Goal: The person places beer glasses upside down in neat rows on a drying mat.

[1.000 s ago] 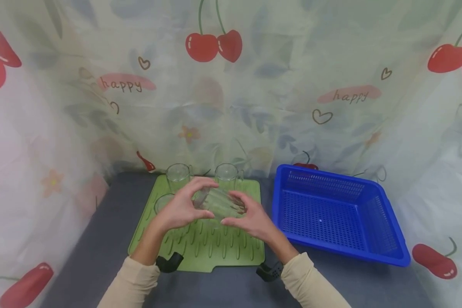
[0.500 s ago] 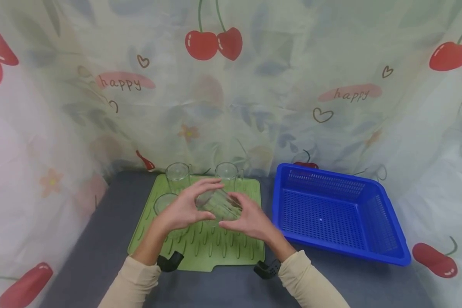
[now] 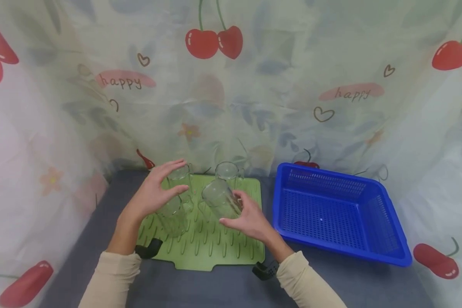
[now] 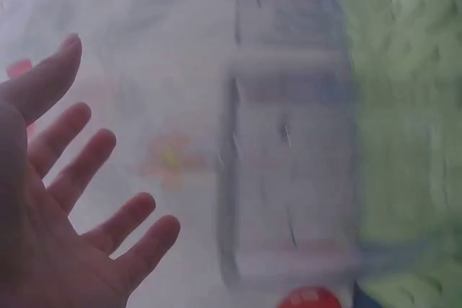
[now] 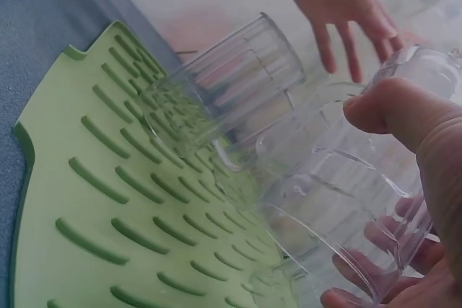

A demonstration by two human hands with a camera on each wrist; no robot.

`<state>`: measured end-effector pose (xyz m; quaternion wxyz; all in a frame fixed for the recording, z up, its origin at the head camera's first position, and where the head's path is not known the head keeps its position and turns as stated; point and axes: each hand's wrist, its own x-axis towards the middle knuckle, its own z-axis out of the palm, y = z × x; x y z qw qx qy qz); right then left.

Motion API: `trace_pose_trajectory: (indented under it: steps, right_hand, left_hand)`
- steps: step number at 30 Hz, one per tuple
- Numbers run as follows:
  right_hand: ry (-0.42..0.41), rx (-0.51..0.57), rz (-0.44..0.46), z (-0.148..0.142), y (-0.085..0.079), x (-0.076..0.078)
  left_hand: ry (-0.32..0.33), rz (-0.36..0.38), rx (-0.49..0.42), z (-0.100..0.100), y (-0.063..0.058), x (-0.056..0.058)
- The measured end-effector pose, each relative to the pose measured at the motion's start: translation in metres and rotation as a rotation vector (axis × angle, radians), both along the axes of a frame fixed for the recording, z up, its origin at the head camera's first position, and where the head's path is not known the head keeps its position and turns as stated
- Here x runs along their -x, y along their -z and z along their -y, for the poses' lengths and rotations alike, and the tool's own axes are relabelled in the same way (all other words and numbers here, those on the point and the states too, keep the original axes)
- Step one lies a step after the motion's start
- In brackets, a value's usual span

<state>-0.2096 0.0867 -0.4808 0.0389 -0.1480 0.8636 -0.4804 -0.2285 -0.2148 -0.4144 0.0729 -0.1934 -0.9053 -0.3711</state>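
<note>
My right hand (image 3: 251,217) grips a clear glass mug (image 3: 217,197), held tilted over the green drying mat (image 3: 194,256). Thumb and fingers stand on either side of the glass in the right wrist view. My left hand (image 3: 151,193) is apart from that mug, its fingers spread in the left wrist view. It is over the mat's left side, partly overlapping a standing front-left mug (image 3: 173,220). Two more glass mugs stand at the back of the mat, a left one (image 3: 179,176) and a right one (image 3: 227,170), the latter partly hidden behind the held mug.
A blue perforated plastic basket (image 3: 340,252) stands on the dark grey table (image 3: 231,286), right of the mat. Behind and at both sides hangs a cherry-print curtain (image 3: 254,85). Raised ridges cover the mat.
My left hand has let go of the mug and moved left. My right hand still holds the mug in nearly the same place. The front-left mug shows more fully now.
</note>
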Motion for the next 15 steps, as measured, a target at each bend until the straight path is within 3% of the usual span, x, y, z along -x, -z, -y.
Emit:
trace_pose_trajectory:
  steps: [3,9,15]
  right_hand:
    - [-0.020,0.011,-0.006,0.001,0.003,0.001]
    - [-0.016,-0.009,-0.019,0.002,0.009,0.001]
    - [-0.012,0.006,-0.039,0.005,0.014,0.002]
  left_hand:
    - [-0.060,0.004,0.034,0.018,0.006,0.007]
    - [-0.121,0.010,0.046,0.041,0.023,0.014]
    - [-0.197,0.084,0.046,0.059,0.042,0.018]
